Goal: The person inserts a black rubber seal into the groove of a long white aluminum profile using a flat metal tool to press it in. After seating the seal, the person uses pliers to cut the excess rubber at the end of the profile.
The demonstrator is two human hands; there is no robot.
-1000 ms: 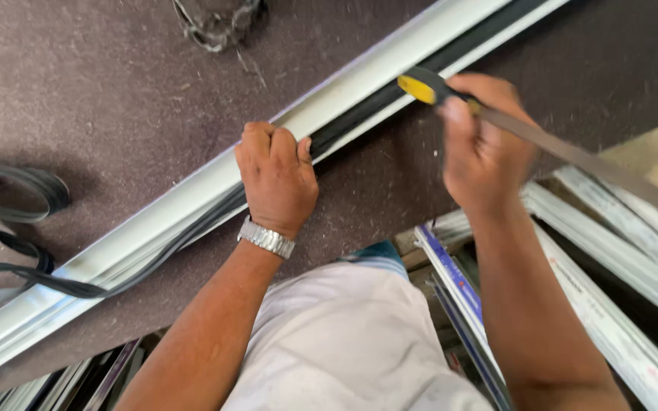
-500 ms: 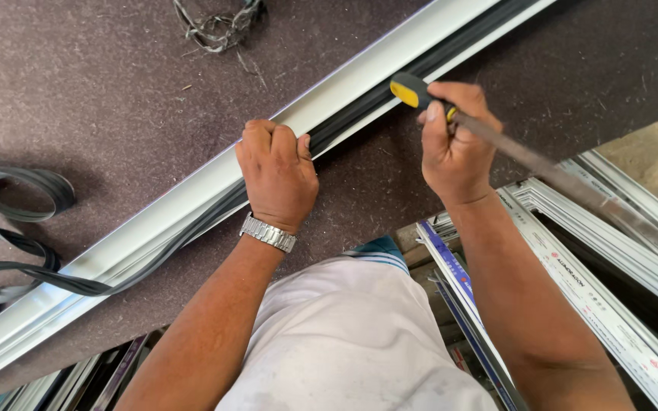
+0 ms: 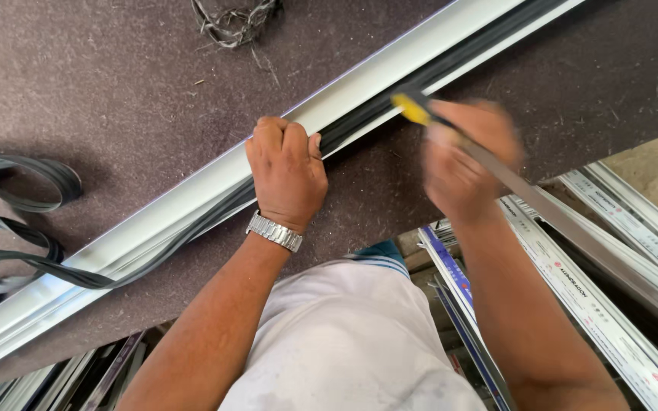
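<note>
Loops of black rubber gasket [image 3: 17, 221] lying far left on the brown worktable [image 3: 116, 84], one strand feeding along the white aluminium profile [image 3: 192, 202] running diagonally. Left hand [image 3: 287, 175] fisted, pressing onto the profile's near edge. Right hand [image 3: 466, 156], blurred, wrapped around a yellow-tipped tool [image 3: 413, 106] touching the gasket groove. Stacked profiles [image 3: 611, 304] lower right.

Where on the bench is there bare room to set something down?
Bare dark brown benchtop lies beyond the long white metal profile, between the tangled scrap and looped black rubber gasket. Another patch lies far right. It is crowded near both hands and the stacked profiles.
</note>
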